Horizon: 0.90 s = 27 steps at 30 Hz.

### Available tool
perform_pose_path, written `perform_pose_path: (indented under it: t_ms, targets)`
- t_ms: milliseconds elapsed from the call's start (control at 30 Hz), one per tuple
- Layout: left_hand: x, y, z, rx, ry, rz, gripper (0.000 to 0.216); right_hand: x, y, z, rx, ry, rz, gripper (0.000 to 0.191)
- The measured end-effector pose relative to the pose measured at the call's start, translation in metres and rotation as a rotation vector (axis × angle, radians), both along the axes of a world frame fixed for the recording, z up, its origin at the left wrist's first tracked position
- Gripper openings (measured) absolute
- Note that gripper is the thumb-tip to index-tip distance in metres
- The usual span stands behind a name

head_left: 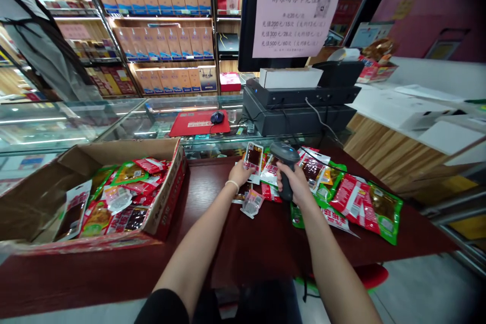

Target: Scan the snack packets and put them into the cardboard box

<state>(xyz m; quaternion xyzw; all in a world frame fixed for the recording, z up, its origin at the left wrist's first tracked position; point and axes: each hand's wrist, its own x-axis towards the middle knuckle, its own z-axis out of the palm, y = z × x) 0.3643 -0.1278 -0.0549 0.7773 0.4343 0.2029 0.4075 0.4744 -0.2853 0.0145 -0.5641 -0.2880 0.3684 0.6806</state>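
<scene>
My left hand (241,174) is closed on the lower edge of a white snack packet (253,156) with a dark brown window. Wrapped around the grip of a black barcode scanner (285,156) is my right hand (294,182); the scanner's head points up and to the left, close to the packet. Under and beside both hands lie red, green and white snack packets (351,200), spread over the dark red table (212,223). A small clear and pink packet (252,203) rests just below my left hand.
At left stands an open cardboard box (175,182) with several packets inside. Behind the table are a glass counter (125,116), a red mouse pad (186,122) with a mouse (217,117), and a monitor (248,25). Another person (41,35) stands at far left.
</scene>
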Motion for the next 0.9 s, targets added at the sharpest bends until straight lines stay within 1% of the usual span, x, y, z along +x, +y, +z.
perform_pose_path:
  t_ms: [100,233,333,400,533,733,800,900]
  targets:
    - [-0.036,0.009,-0.005,-0.043,-0.219,0.056,0.022,-0.001,0.0,0.001,0.01,-0.006,0.002,0.032]
    - [-0.097,0.007,-0.009,-0.108,-0.468,0.128,0.027,-0.006,0.001,-0.003,0.001,0.013,-0.016,0.033]
    - [-0.126,0.003,-0.011,-0.138,-0.597,0.214,0.033,-0.014,0.004,-0.008,-0.014,-0.001,0.013,0.035]
    - [-0.133,0.003,-0.013,-0.154,-0.628,0.268,0.035,-0.02,0.006,-0.011,-0.013,-0.041,0.062,0.036]
    - [-0.13,0.006,-0.016,-0.178,-0.63,0.31,0.038,-0.031,0.008,-0.014,-0.024,-0.153,0.169,0.035]
    - [-0.129,0.008,-0.023,-0.106,-0.588,0.299,0.037,-0.038,0.007,-0.016,-0.067,-0.241,0.229,0.031]
    - [-0.129,0.008,-0.023,-0.092,-0.581,0.301,0.036,-0.04,0.007,-0.018,-0.095,-0.256,0.246,0.029]
    - [-0.129,0.007,-0.021,-0.098,-0.587,0.307,0.035,-0.043,0.008,-0.019,-0.124,-0.292,0.226,0.03]
